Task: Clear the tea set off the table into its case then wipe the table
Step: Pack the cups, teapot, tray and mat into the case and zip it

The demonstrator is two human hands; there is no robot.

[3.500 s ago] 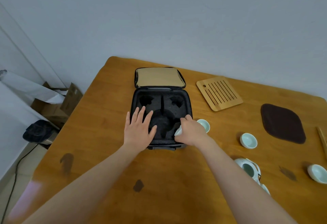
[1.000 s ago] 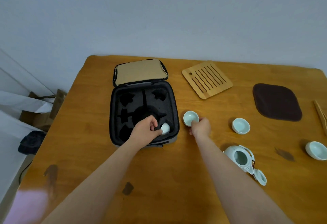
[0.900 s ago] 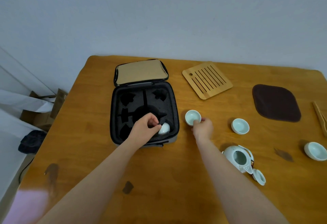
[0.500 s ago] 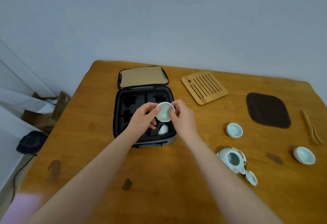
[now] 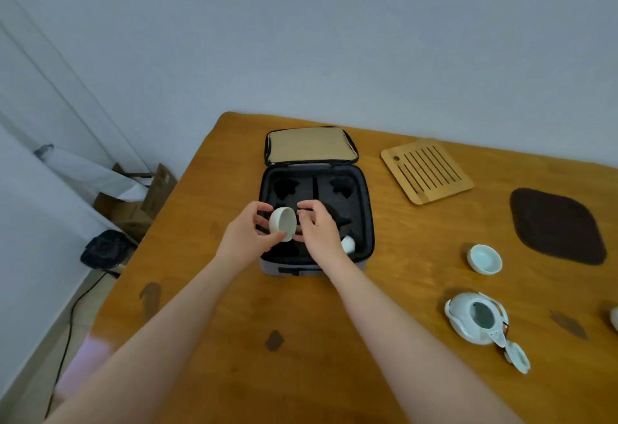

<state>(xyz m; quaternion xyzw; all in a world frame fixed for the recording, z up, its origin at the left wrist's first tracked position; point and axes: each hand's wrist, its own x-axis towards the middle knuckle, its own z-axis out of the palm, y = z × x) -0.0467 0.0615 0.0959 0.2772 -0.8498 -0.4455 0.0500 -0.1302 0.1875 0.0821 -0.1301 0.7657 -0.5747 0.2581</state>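
- Head view: packing step in hand. A cup (image 5: 282, 224) is tipped on its side above the open case (image 5: 367, 209).
- Left hand (image 5: 245, 239) grips the cup, thumb under, fingers curled behind.
- Right hand (image 5: 319, 233): fingers curled just beside the rim, contact unclear.
- Next, likely: seat it in a free slot near the stowed cup (image 5: 347, 244).

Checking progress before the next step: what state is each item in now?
Case: open, cover folded back.
Held cup: tipped sideways in left hand, over the case.
Right hand: beside that cup, contact unclear.
Packed cup: in the case's near-right slot.
Table cup: upright, outside the case.
Teapot: uncovered, lid lying beside it.
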